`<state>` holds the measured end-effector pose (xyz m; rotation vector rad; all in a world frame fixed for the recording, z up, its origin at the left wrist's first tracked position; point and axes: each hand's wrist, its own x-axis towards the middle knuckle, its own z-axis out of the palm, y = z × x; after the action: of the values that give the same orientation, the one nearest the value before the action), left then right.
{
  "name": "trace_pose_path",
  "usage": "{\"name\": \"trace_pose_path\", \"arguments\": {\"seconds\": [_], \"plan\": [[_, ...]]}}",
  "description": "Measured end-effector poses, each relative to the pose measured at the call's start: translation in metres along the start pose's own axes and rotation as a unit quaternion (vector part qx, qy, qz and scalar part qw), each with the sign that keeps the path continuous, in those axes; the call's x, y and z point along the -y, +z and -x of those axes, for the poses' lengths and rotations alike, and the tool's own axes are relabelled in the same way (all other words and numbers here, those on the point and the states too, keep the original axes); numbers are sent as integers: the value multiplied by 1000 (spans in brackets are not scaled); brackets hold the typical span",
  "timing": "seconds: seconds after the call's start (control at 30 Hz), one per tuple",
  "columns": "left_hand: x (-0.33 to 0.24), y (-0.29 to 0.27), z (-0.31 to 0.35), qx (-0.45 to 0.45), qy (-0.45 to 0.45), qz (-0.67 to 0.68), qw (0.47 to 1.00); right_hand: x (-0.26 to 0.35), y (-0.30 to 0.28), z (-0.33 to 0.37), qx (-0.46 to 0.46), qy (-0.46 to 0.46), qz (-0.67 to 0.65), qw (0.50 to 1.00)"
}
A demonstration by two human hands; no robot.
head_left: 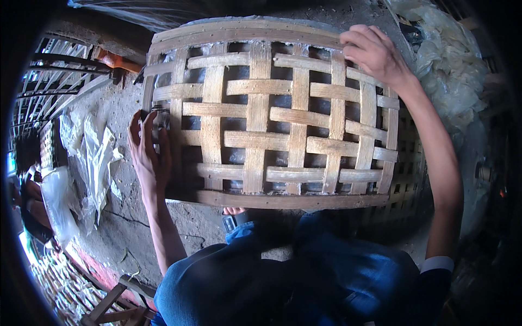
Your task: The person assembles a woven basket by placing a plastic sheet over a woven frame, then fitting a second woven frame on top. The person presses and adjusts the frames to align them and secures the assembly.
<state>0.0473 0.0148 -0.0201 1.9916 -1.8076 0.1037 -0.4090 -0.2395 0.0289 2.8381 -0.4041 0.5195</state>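
Note:
A woven bamboo tray (pixel 266 114) with a wooden frame fills the middle of the head view, in front of my knees. Through the gaps in its wide strips something greyish and shiny shows, perhaps plastic sheet. My left hand (pixel 150 146) is at the tray's left side, its fingers curled over the edge. At the far right corner, my right hand (pixel 375 54) has its fingers bent over the top rim. What lies under the tray is mostly hidden.
Crumpled clear plastic (pixel 448 70) is heaped at the right. Torn whitish plastic sheets (pixel 89 157) lie on the concrete floor (pixel 122 228) at left. Another woven panel (pixel 409 182) stands in shadow at right. A wooden stool (pixel 117 304) is at lower left. Someone else sits at far left.

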Motion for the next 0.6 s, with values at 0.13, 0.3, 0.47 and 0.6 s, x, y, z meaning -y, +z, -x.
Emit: {"name": "trace_pose_path", "arguments": {"seconds": [0.13,0.3,0.47,0.6], "plan": [[-2,-10,-1,-9,-12,-16,1000,-9,-20,7,86,215,-148,962],[1,-7,0,-4,-8,-2,1000,-93,-51,72,141,411,-279,856],[0,2,-2,-19,7,7,1000,-130,-71,118,-234,652,-326,643],[2,-5,-1,-4,-28,40,999,-116,-57,130,-334,686,-394,513]]}}
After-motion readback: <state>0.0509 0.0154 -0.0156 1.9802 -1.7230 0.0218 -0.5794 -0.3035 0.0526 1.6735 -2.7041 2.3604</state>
